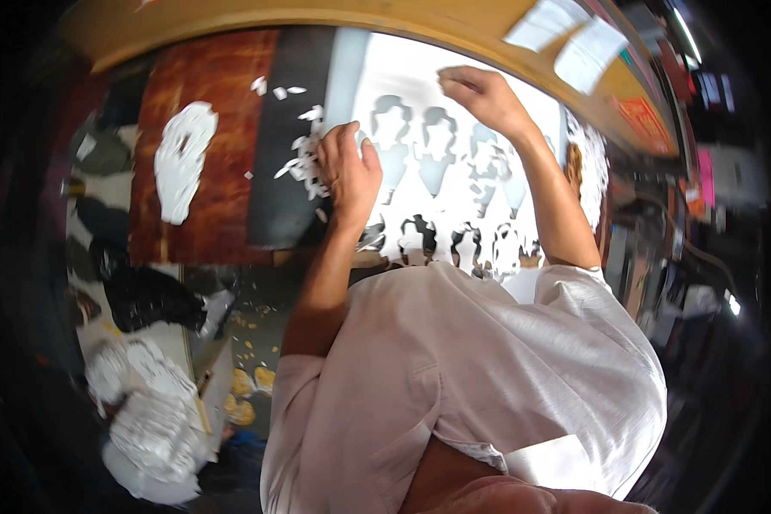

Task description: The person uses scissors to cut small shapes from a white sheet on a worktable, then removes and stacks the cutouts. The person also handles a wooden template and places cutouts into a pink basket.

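Observation:
A large white sheet with several rows of dark-edged cut-out shapes lies on the table in front of me. My left hand rests at the sheet's left side, palm down, thumb apart from the fingers, holding nothing that I can see. Small white scraps lie beside its fingertips on a black strip. Over the sheet's far part is my right hand, its fingers drawn together and slightly blurred. Whether anything sits between those fingertips is hidden.
On a reddish-brown board to the left lies a pile of white cut pieces. A yellowish ledge with papers borders the table's far side. White bundles and a black plastic bag lie low at the left.

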### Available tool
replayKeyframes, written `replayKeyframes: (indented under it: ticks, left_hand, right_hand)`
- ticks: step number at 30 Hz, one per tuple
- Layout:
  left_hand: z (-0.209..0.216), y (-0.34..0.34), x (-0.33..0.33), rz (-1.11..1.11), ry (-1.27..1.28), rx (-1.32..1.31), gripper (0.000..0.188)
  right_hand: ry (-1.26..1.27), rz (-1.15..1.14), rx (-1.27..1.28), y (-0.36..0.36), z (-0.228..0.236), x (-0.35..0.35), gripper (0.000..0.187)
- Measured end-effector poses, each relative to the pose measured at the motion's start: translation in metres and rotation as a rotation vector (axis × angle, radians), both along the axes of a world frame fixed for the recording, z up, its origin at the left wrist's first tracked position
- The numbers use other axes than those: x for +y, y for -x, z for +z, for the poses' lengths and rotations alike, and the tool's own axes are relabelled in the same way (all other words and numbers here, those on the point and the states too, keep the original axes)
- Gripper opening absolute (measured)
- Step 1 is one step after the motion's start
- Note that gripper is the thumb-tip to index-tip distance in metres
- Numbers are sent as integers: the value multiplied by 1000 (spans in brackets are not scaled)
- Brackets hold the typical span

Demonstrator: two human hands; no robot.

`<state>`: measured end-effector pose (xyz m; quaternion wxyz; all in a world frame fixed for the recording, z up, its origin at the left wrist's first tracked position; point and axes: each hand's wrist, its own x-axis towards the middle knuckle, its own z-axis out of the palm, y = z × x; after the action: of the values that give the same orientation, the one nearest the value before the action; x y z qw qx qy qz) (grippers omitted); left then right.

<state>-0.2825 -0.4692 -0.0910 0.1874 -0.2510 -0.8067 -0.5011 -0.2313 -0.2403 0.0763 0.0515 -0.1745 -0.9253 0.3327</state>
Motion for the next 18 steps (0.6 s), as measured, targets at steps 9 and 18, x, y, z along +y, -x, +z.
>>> replayKeyframes:
  ticks: [9, 18]
  left_hand:
    - [29, -92, 65, -615, 444, -211, 31]
    - [10, -115, 101, -446, 682, -218, 23]
  right_hand:
    - [827, -704, -59, -226, -96, 15, 27]
    - [646, -444, 80, -206, -146, -26, 28]
